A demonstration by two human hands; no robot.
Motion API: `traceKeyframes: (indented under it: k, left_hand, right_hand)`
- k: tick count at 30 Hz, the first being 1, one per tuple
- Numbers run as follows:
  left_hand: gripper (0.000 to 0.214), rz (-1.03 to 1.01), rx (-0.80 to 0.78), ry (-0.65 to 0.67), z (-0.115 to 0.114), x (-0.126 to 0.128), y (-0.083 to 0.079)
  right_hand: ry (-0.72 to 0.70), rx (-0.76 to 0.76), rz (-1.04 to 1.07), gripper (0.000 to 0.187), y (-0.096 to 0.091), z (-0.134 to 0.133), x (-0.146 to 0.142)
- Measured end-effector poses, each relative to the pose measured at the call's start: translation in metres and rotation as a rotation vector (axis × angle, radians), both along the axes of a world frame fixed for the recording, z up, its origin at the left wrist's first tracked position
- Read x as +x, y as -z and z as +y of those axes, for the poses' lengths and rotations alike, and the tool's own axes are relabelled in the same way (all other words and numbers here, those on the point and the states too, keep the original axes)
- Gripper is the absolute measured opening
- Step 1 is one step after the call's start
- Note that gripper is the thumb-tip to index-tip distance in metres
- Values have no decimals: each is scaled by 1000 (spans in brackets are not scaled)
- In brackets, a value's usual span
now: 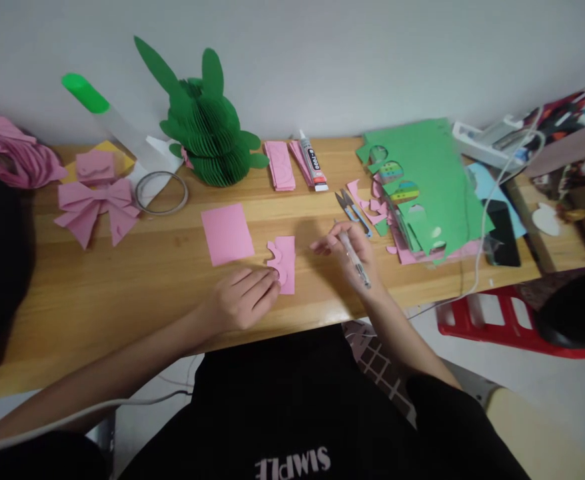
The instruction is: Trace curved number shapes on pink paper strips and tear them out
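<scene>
Two bare hands are at work over the bench (137, 293), with a flat pink square (228, 233) close by. Just to the right of that square lies a pink rectangle (290, 257), with a wavy-edged pink cutout (278, 259) laid partly over it. The left hand (242, 297), on the near side of the square, rests its fingertips on the cutout; its grip is not closed round anything, the fingers lying extended over the paper. The right hand (361, 247), farther to the right of the square, has its grip closed on a clear-barrelled pen (355, 257), held apart from the rectangle.

The step in hand looks like tracing, with the cutout as a template. The next move would call for steady pressure from the left fingers while the pen comes leftward, toward the square, and follows the curved edge. Whether any line is drawn is too small to tell.

Beyond the square stands a green honeycomb figure (212, 127); beyond and right of it lie folded pink pieces (279, 165) and a glue tube (312, 160); well to its right, blue-handled snips (355, 212) and green sheets (427, 180).
</scene>
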State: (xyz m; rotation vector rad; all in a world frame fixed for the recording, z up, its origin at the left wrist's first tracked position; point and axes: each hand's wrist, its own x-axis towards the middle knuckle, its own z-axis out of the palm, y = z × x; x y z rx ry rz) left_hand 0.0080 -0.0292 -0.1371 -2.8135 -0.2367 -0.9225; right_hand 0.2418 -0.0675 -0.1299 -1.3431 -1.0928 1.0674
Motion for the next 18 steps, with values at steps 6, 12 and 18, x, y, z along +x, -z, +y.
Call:
traceKeyframes:
  k: [6,12,18]
  left_hand:
    - [23,18,-259,57,2,-6,23]
    - [26,93,-269,84,6,-4,16]
    - [25,167,-397,96,10,-3,13]
  right_hand:
    - [50,-93,-70,30,11,-35,-16]
    - [-63,13,-376,15,16,-44,-19]
    - [-197,262,-755,20,28,-39,-23]
